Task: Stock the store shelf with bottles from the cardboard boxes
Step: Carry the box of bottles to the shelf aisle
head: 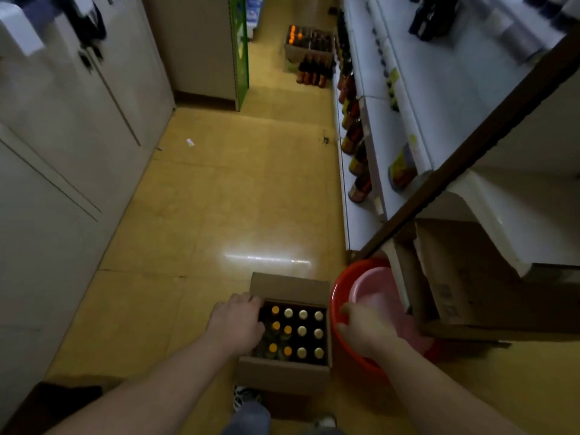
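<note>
Brown open cardboard box [284, 376] of capped glass bottles [302, 331]: left hand [240, 321] apparently curled over its edge, right hand [365, 332] spread alongside. Lift level, supporting the base.

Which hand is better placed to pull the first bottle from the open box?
Probably left. The left hand rests on the box rim beside the bottles; the right hand is over the red basin.
</note>
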`<control>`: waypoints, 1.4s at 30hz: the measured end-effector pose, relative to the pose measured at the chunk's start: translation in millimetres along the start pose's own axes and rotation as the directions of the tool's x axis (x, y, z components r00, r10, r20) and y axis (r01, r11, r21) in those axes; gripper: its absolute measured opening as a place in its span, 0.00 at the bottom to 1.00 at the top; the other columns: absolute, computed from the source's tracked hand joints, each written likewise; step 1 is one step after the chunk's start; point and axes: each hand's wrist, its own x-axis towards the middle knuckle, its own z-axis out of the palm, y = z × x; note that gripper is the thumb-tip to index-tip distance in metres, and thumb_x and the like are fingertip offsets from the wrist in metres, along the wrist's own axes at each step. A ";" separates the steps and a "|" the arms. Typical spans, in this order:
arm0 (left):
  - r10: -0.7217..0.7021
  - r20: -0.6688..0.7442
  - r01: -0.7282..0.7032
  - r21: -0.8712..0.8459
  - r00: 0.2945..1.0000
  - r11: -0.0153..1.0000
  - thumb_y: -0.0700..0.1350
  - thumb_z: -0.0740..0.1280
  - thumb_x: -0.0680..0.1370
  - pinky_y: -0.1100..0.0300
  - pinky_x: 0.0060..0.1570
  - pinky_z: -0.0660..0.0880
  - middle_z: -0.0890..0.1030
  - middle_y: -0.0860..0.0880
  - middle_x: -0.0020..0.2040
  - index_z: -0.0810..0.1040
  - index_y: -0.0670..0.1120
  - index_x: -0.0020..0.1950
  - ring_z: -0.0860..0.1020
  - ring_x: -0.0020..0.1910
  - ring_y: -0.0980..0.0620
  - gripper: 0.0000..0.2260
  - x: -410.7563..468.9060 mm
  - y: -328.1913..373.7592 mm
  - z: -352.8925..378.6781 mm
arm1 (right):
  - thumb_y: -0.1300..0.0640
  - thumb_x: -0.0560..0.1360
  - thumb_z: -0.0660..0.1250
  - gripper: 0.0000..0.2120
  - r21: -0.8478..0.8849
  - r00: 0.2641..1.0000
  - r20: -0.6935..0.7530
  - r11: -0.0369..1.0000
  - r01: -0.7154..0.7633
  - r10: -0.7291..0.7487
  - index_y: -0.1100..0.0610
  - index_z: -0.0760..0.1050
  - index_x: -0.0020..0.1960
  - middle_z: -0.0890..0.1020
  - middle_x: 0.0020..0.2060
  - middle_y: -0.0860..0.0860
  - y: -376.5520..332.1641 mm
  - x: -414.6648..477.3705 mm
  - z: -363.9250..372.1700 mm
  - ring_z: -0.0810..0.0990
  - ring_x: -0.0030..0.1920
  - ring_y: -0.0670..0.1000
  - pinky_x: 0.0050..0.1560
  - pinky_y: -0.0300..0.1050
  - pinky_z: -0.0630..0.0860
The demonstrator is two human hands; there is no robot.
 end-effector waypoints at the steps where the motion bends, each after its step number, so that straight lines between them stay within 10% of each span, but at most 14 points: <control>1: 0.005 0.019 -0.005 0.009 1.000 1.000 0.53 0.60 0.83 0.48 0.60 0.75 0.75 0.49 0.67 0.70 0.51 0.74 0.73 0.66 0.47 0.20 8.3 -2.2 2.3 | 0.49 0.81 0.64 0.11 0.009 1.000 0.001 1.000 -0.020 0.020 0.49 0.76 0.61 0.81 0.53 0.47 -0.2 6.9 3.3 0.78 0.48 0.47 0.46 0.45 0.76; 30: -0.365 0.270 0.418 -0.172 0.891 0.892 0.54 0.64 0.81 0.46 0.60 0.76 0.75 0.47 0.65 0.73 0.50 0.69 0.74 0.65 0.44 0.18 266.2 -74.6 316.8 | 0.48 0.82 0.67 0.22 0.390 0.864 0.344 0.781 -0.488 0.368 0.58 0.75 0.71 0.77 0.69 0.59 145.4 326.7 312.2 0.74 0.70 0.62 0.66 0.51 0.70; 42: -0.571 0.431 0.714 -0.377 0.699 0.590 0.48 0.68 0.82 0.49 0.59 0.75 0.76 0.39 0.69 0.67 0.42 0.75 0.76 0.66 0.37 0.24 331.3 -119.9 393.5 | 0.53 0.84 0.58 0.18 0.417 0.747 0.409 0.621 -0.663 0.523 0.67 0.77 0.60 0.79 0.54 0.65 161.2 401.2 393.0 0.78 0.56 0.63 0.52 0.52 0.70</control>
